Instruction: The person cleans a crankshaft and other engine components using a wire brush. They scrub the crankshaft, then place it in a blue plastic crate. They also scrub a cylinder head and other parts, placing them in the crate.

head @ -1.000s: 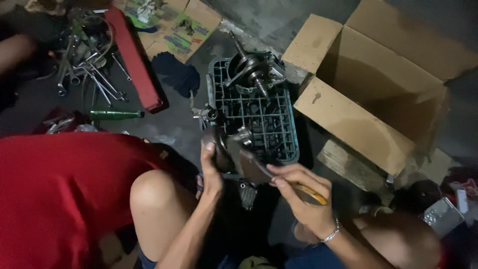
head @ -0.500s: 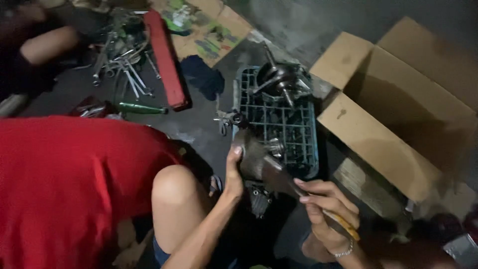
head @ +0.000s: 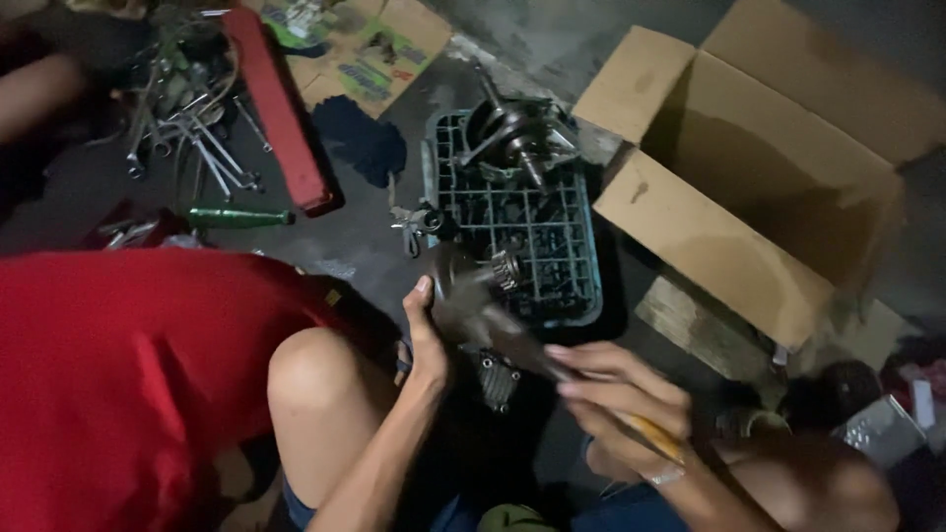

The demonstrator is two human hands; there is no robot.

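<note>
Dim concrete floor lies beneath a green crate [head: 552, 246]. Left hand [head: 426, 340] clasps a dark metal engine part [head: 463, 300], fingers wrapped behind it; right hand [head: 616, 399] grips a yellow-handled tool [head: 591, 379] touching it.

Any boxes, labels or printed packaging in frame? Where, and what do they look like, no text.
Open cardboard box: right of the green crate, plain brown, flaps spread, lying on its side.
Flattened printed cardboard: top centre on the floor, brown with green, blue and white graphics, small parts on it.
Small silvery packet: lower right edge, too blurred to describe further.
No screens or signs.
</note>
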